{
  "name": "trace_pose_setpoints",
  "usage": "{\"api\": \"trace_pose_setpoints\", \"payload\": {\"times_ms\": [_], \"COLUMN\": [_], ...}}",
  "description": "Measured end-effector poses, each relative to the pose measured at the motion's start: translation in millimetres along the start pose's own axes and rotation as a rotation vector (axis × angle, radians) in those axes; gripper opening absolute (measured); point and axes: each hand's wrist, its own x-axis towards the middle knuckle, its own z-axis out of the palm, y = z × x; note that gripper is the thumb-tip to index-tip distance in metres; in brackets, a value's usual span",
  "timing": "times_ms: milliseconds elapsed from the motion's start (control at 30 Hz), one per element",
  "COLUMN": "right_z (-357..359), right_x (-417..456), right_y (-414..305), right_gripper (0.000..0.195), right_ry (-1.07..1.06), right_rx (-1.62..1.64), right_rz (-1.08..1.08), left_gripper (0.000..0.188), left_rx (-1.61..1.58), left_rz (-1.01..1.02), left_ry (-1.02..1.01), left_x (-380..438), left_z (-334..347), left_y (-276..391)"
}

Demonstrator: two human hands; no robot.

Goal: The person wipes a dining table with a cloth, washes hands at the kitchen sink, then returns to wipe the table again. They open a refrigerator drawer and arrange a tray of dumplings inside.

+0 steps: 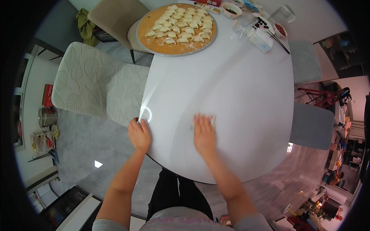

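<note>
My right hand [204, 137] presses a multicoloured cloth [213, 120] onto the glossy white tabletop [245, 109]. The fingers cover most of the cloth, and both look blurred. At the table's left edge my left hand [140, 135] grips the rim, thumb on top and fingers over the side. Beyond my hands, a round wooden board [147, 27] with a grey rim overhangs the table's far left corner. Rows of uncooked dumplings [182, 24] lie on it, among dustings of flour.
At the far right stand a bowl with dark green bits [231, 11], a small bowl of red food [280, 30], a white plastic box [261, 39], black chopsticks [278, 42] and a clear pitcher [281, 16]. A leaf-patterned chair [81, 80] borders the left side; a grey stool [313, 126] is at right.
</note>
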Motion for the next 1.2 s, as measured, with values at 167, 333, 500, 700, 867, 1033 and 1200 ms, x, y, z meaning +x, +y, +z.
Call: {"api": "trace_pose_setpoints", "payload": {"times_ms": [167, 333, 500, 700, 867, 1033, 1200], "right_z": [11.0, 1.8, 27.4, -5.4, 15.3, -23.7, -66.0], "right_x": [22.4, -12.2, 70.3, -12.8, 93.5, -76.4, -30.5], "right_y": [14.6, 4.6, 10.2, -22.5, 56.0, -34.1, 38.7], "right_gripper": [0.037, 0.036, 0.042, 0.041, 0.038, 0.036, 0.04], "right_ry": [0.051, -0.066, -0.092, -0.34, 0.161, -0.023, -0.505], "right_rx": [0.025, 0.166, 0.07, 0.153, -0.095, 0.146, 0.115], "right_rz": [-0.025, -0.19, 0.083, -0.281, -0.1, -0.438, 0.272], "left_gripper": [0.04, 0.04, 0.041, 0.042, 0.043, 0.043, 0.044], "left_rx": [0.021, 0.009, -0.025, 0.021, -0.007, 0.04, 0.027], "left_rz": [0.025, -0.016, -0.01, -0.038, -0.009, -0.009, -0.034], "left_ry": [-0.022, -0.027, -0.078, 0.006, -0.063, 0.01, -0.061], "left_x": [5.1, 2.7, 7.4, -0.1, 9.1, 0.0, -4.9], "left_z": [7.0, 0.8, -0.6, -3.3, 1.6, 2.7, -1.4], "left_y": [2.9, -4.9, 16.3, -4.0, 16.3, -6.6, 2.1]}}
